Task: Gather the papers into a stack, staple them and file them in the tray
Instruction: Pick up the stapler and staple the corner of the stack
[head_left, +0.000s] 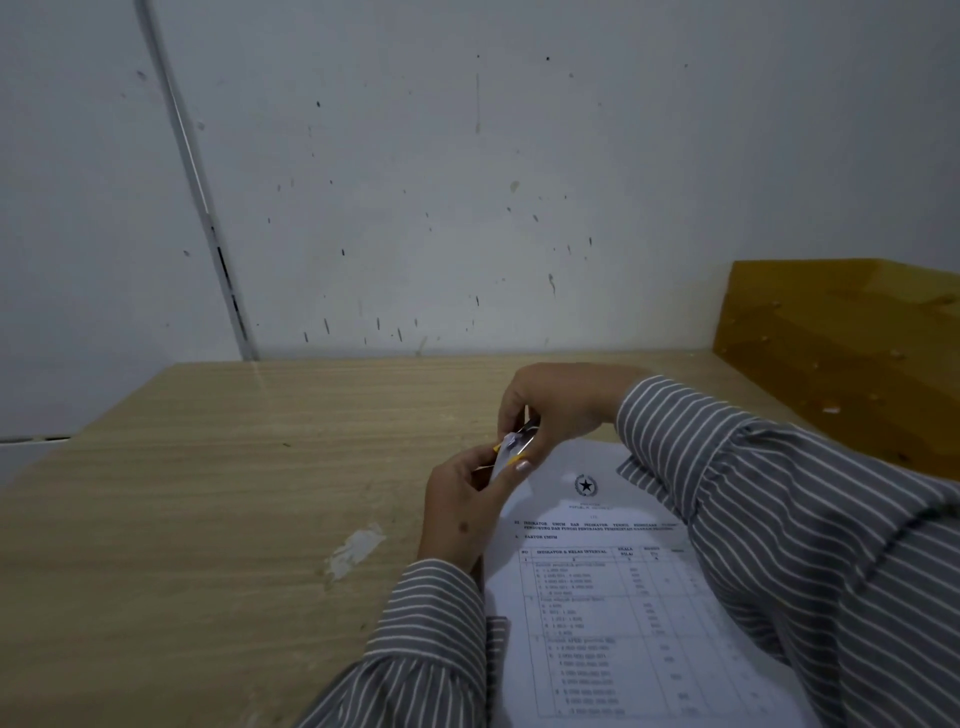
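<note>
A stack of printed papers with a star emblem and a table of figures lies on the wooden desk in front of me. My left hand pinches the stack's top left corner and lifts it. My right hand comes from above and grips a small stapler with a yellow and metal body, its jaws at that corner. The stapler is mostly hidden by my fingers. A yellow tray stands at the back right of the desk.
A grey wall with dark marks rises behind the desk. A white torn patch marks the desk surface left of my left wrist. My striped sleeves cover part of the papers.
</note>
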